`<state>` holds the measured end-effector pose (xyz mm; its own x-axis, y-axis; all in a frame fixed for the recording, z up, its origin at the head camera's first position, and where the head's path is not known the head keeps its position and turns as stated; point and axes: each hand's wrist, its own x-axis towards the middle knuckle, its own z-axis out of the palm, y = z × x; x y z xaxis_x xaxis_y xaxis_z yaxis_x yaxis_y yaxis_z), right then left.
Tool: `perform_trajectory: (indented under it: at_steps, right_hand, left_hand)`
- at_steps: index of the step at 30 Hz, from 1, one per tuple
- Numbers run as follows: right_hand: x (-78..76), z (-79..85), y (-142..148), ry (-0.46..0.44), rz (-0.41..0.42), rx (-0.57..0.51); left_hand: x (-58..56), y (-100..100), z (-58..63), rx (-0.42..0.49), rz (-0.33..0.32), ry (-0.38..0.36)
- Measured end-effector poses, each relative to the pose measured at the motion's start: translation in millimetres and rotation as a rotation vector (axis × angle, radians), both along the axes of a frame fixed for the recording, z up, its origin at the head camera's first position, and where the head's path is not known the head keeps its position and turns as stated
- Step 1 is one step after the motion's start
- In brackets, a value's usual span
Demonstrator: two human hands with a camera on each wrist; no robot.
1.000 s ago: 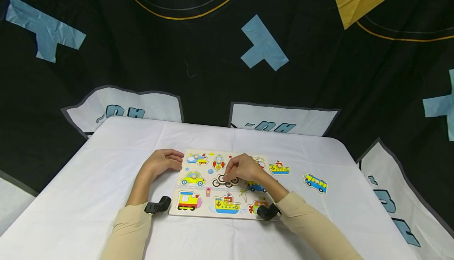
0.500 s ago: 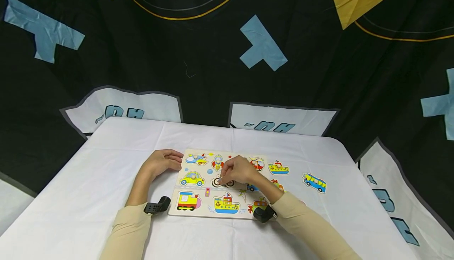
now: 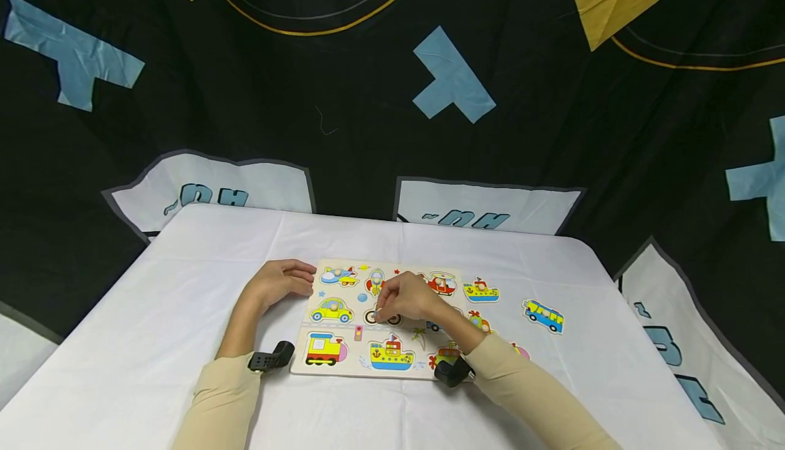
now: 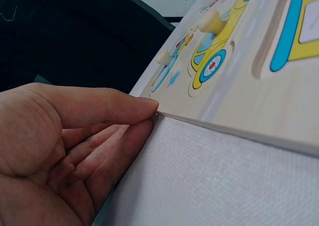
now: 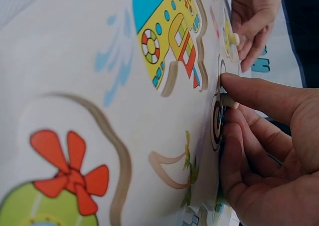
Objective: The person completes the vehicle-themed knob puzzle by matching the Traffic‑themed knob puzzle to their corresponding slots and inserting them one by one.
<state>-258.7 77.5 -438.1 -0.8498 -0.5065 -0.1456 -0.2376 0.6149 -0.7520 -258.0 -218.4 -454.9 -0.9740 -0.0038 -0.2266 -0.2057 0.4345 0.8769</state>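
A wooden puzzle board (image 3: 358, 351) with printed vehicles lies on the white-covered table. At its left edge, my left hand (image 3: 282, 278) holds the rim between thumb and finger, as the left wrist view shows. My right hand (image 3: 407, 296) is over the board's middle. Its thumb and fingers grip a knobbed puzzle piece with two black-rimmed wheels (image 5: 216, 121), thumb near one wheel and fingers by the other. The piece lies close against the board, partly covered by the fingers. Knobbed car (image 3: 332, 309) and airplane (image 3: 339, 277) pieces sit in the board, left of this hand.
Loose on the table at the right are a ship piece (image 3: 481, 291) and a bus piece (image 3: 544, 316). Another colourful piece (image 3: 480, 320) lies beside the right forearm, and a pink-edged one (image 3: 521, 351) is mostly hidden by the sleeve. A black curtain (image 3: 356, 129) hangs behind.
My right hand has shifted slightly left with the wheeled piece, whose wheels earlier showed beside the printed ones. The helicopter has come into fuller view. My left hand stays at the board's edge.
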Motion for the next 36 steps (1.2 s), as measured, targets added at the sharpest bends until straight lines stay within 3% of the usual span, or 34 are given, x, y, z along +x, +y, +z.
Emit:
perform_trajectory:
  at_steps: [12, 23, 36]
  right_hand:
    - [0.3, -2.3, 0, 0.007, 0.001, -0.013]
    - [-0.3, 6.5, 7, -0.052, 0.013, -0.017]
    - [-11.4, 25.5, 37, -0.033, -0.080, -0.008]
  left_hand:
    - [1.0, 0, 0.6, 0.012, 0.004, 0.009]
    - [0.4, 0, 0.5, 0.023, -0.002, 0.009]
    - [-0.5, 0, -1.0, 0.011, 0.006, 0.008]
